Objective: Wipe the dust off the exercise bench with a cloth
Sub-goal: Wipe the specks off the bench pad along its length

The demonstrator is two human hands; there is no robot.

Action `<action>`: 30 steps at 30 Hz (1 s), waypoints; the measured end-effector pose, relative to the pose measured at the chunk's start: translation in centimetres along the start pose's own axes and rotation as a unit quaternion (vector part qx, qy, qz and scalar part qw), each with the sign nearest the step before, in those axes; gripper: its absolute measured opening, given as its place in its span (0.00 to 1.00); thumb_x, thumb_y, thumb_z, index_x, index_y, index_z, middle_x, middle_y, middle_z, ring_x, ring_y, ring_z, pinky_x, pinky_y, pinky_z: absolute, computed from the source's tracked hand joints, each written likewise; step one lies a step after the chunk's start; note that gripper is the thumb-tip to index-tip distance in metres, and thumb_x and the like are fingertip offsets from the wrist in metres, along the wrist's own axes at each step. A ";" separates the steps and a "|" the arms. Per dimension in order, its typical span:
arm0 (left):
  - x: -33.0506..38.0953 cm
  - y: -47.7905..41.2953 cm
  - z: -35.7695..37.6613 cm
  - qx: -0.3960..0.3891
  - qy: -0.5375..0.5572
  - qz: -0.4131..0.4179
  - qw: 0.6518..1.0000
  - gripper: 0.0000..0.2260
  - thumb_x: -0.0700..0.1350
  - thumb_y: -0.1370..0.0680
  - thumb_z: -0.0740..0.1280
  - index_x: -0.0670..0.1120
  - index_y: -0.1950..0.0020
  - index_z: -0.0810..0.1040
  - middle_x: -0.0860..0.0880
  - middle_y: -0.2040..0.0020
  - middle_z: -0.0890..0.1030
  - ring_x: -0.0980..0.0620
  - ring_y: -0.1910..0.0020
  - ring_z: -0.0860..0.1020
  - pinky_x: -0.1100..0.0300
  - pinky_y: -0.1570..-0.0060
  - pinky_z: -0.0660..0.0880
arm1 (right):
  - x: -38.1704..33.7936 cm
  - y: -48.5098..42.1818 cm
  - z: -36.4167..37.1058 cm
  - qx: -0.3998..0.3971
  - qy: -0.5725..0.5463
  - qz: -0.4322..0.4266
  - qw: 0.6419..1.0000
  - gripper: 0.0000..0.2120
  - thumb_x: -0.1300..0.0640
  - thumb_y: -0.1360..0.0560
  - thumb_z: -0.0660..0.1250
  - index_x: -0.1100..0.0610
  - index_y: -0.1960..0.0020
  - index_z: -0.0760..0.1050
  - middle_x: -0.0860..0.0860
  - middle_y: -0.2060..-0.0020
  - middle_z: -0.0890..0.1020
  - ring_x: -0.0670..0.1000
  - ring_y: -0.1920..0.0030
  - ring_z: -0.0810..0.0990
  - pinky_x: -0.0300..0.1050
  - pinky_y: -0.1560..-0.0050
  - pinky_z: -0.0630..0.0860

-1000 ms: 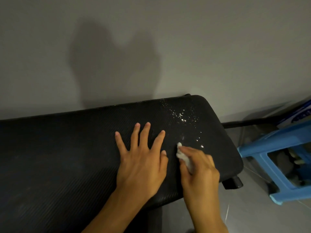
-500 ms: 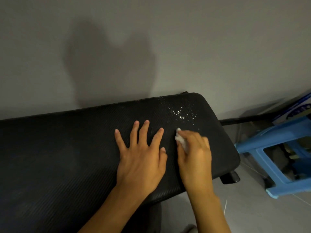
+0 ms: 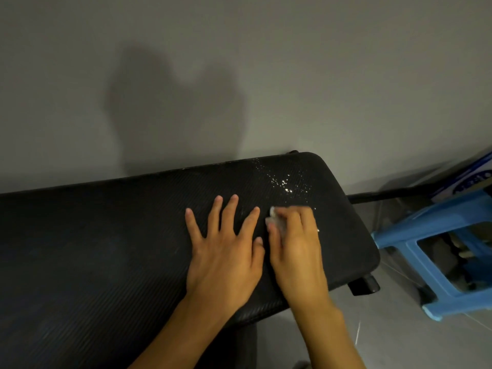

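My left hand [image 3: 226, 251] lies flat on the bench [image 3: 106, 249], palm down, fingers spread, bracing. My right hand [image 3: 295, 246] is just beside it, toward the bench's rounded end, fingers curled over a small white cloth [image 3: 274, 217] & pressing it to the pad. The cloth is just short of the shiny specks [image 3: 282, 183] scattered nr the bench's far corner, by the wall.

Risks, as I judge them:
- The cloth is tiny & mostly under my fingers, so it could bunch or slip out & I'd be rubbing w/ bare skin.
- The specks look wet or gritty, can't tell which. One pass may smear them over the ribbed cover instead of lifting them.
- A push off the bench end could flick stuff to the floor, toward the blue stool [image 3: 431, 227] beside that end.
- The patch under my left hand could get missed.

Hard to see:
- My right hand is blurred, so the exact grip is unclear; only a bit of cloth shows past the fingertips.
- The bench's long part, away from the rounded end, is cut off & v. dark, so I can't judge dust there.
- The legs are mostly hidden; one black foot [image 3: 366, 284] pokes out below the end.
- A printed box [image 3: 476, 177] beyond the stool is cut off, text unreadable.
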State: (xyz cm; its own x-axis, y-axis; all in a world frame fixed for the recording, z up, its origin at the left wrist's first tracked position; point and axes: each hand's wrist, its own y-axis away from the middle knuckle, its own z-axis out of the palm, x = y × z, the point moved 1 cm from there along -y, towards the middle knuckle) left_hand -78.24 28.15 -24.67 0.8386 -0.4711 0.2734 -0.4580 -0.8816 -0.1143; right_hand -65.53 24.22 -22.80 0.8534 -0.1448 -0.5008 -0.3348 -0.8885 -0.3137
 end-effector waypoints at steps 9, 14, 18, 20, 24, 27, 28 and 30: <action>-0.2 0.2 0.0 0.017 -0.007 -0.033 0.999 0.26 0.57 0.21 0.53 0.53 0.24 0.71 0.41 0.22 0.68 0.37 0.20 0.61 0.21 0.29 0.51 | 0.3 -0.5 -0.3 -0.054 0.009 -0.053 0.997 0.13 0.55 0.21 0.67 0.57 0.38 0.78 0.46 0.49 0.74 0.45 0.51 0.71 0.34 0.48 0.70; 0.0 -0.1 0.0 0.025 -0.009 -0.055 0.998 0.27 0.58 0.22 0.53 0.53 0.24 0.72 0.39 0.21 0.67 0.36 0.20 0.60 0.21 0.29 0.52 | 0.7 -5.0 1.3 -0.010 0.030 -0.053 0.998 0.08 0.60 0.21 0.67 0.60 0.43 0.79 0.52 0.50 0.76 0.49 0.51 0.73 0.41 0.50 0.73; -0.1 -0.4 -0.1 0.025 -0.008 -0.096 0.995 0.30 0.62 0.24 0.53 0.57 0.23 0.68 0.36 0.20 0.62 0.34 0.18 0.53 0.22 0.28 0.45 | -0.4 -11.0 4.3 0.002 0.027 -0.015 1.000 0.13 0.60 0.20 0.66 0.64 0.38 0.78 0.58 0.46 0.77 0.56 0.46 0.74 0.48 0.43 0.75; -0.2 -0.6 0.0 0.023 -0.011 -0.106 0.994 0.30 0.63 0.23 0.53 0.59 0.22 0.67 0.36 0.20 0.61 0.33 0.19 0.54 0.22 0.28 0.46 | -0.7 -10.4 4.3 -0.020 0.015 -0.040 0.999 0.13 0.59 0.20 0.65 0.63 0.38 0.77 0.57 0.46 0.76 0.55 0.46 0.73 0.48 0.44 0.75; -0.2 -0.5 0.2 0.026 -0.022 -0.091 0.995 0.28 0.63 0.22 0.53 0.58 0.23 0.68 0.35 0.21 0.64 0.32 0.20 0.58 0.20 0.30 0.52 | 0.1 -5.5 2.3 -0.045 -0.008 -0.091 0.995 0.14 0.59 0.20 0.67 0.59 0.36 0.77 0.50 0.47 0.74 0.46 0.49 0.70 0.30 0.46 0.68; -0.2 -0.5 0.1 0.025 -0.027 -0.090 0.995 0.28 0.62 0.22 0.53 0.57 0.23 0.69 0.35 0.21 0.64 0.32 0.20 0.59 0.20 0.30 0.52 | 0.7 -8.0 3.3 -0.008 0.033 -0.075 0.997 0.12 0.60 0.21 0.66 0.62 0.38 0.79 0.55 0.48 0.76 0.52 0.49 0.72 0.38 0.47 0.71; -0.2 -0.5 0.1 0.023 -0.027 -0.090 0.995 0.28 0.62 0.22 0.53 0.57 0.22 0.68 0.35 0.21 0.64 0.32 0.20 0.58 0.20 0.30 0.52 | 0.6 -9.7 4.0 0.000 0.044 -0.062 0.997 0.11 0.60 0.20 0.65 0.63 0.40 0.79 0.57 0.48 0.76 0.55 0.49 0.73 0.44 0.47 0.73; -0.2 -0.6 0.0 0.019 -0.024 -0.093 0.995 0.28 0.62 0.22 0.54 0.57 0.23 0.69 0.36 0.21 0.65 0.32 0.20 0.59 0.21 0.30 0.52 | -0.3 -12.5 5.1 -0.017 0.043 -0.031 0.998 0.10 0.60 0.19 0.64 0.64 0.43 0.79 0.60 0.47 0.76 0.59 0.46 0.74 0.49 0.44 0.73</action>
State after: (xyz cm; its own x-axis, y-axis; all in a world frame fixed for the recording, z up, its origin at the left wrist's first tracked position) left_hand -78.17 28.74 -24.66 0.9214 -0.3002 0.2468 -0.2832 -0.9536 -0.1023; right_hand -63.65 37.64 -22.87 0.9035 -0.1257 -0.4097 -0.2688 -0.9108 -0.3134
